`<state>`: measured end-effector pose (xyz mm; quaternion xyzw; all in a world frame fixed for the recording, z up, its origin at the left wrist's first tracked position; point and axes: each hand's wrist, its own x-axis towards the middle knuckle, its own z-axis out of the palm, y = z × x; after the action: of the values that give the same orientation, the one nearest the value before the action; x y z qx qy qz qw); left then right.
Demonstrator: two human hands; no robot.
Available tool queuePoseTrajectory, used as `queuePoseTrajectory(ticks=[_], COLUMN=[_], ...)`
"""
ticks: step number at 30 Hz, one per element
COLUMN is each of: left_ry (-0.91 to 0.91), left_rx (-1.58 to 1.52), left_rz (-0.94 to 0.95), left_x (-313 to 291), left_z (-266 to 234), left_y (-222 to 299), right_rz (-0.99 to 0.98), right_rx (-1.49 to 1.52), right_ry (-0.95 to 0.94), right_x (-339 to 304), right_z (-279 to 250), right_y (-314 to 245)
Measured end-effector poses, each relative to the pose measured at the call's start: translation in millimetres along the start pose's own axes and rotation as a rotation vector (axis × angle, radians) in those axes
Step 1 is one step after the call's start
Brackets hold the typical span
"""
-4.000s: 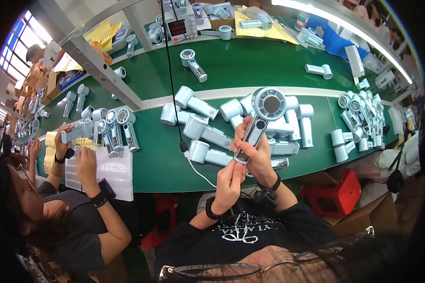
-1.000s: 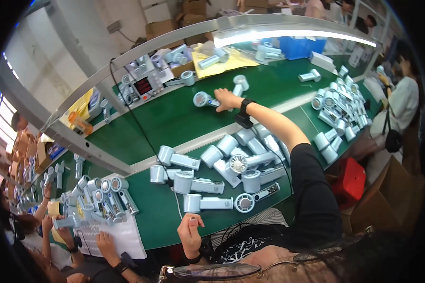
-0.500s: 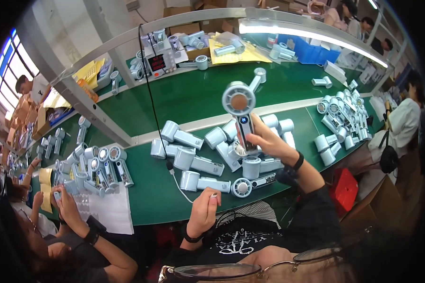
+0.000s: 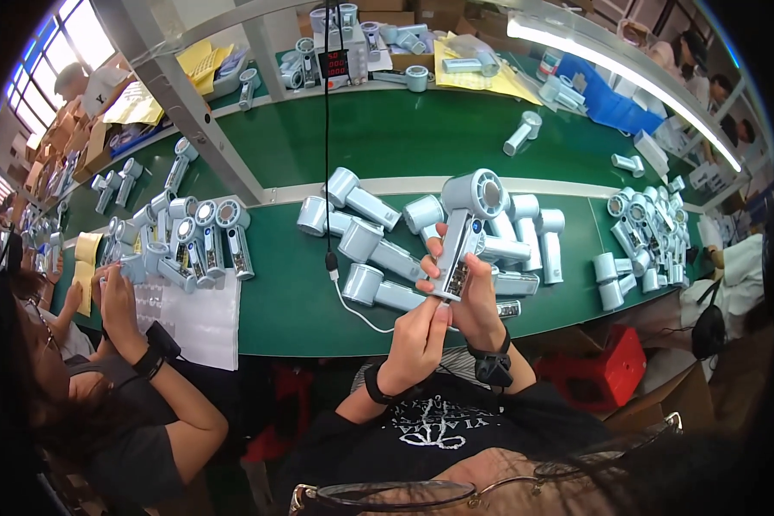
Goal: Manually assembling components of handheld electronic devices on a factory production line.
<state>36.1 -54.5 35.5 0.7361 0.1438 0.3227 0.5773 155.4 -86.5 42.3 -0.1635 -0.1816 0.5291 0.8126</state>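
My right hand is wrapped around the handle of a light blue handheld fan, tilted with its round head up. A small lit display and exposed inner parts show along the handle. Just below, my left hand pinches the end of a white cable against the handle's bottom. Fingers hide the plug, so I cannot tell whether it sits in the fan. The cable joins a black cord hanging from above. Several similar fans lie on the green table around my hands.
A co-worker's hands work at the left beside more fans and a white sheet. Another pile of fans lies right. A metal frame rail crosses behind. A small meter with red digits stands at the back.
My right hand has lowered the fan and turned it. My left hand has risen to the handle's bottom with the white cable. The view has shifted, and one fan lies on the far surface.
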Motion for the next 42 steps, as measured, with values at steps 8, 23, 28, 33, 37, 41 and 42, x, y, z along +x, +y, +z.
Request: queuePoseTrajectory(ticks=[8, 23, 28, 33, 37, 41, 42], left_ry=[-0.015, -0.197, -0.348, -0.475, -0.457, -0.384, -0.392], left_rx=[0.028, -0.138, -0.235, -0.220, -0.188, -0.170, -0.177], left_rz=[-0.050, -0.105, -0.130, -0.130, -0.124, -0.122, -0.120], left_x=[2.0, -2.0, -8.8, -8.1, -7.0, -11.7, -10.7], left_z=[-4.8, -22.1, -47.8, -60.3, -59.1, -64.9, -63.9], left_y=[-4.0, -10.6, -12.7, -6.9, -12.6, -6.8, -10.9], right_rz=[-0.154, -0.223, -0.082, -0.082, -0.140, -0.316, -0.320], right_rx=[-0.283, -0.580, -0.416, -0.388, -0.398, -0.608, -0.615], right_ry=[0.027, -0.023, -0.122, -0.203, -0.176, -0.137, -0.130], right_x=[-2.5, -13.3, -19.2, -17.2, -19.3, -14.1, -13.7], right_z=[-12.7, -10.7, -0.6, 12.2, -4.1, -10.9, -16.4], right_y=[7.7, 5.2, -19.8, -45.1, -43.7, -49.0, -54.6])
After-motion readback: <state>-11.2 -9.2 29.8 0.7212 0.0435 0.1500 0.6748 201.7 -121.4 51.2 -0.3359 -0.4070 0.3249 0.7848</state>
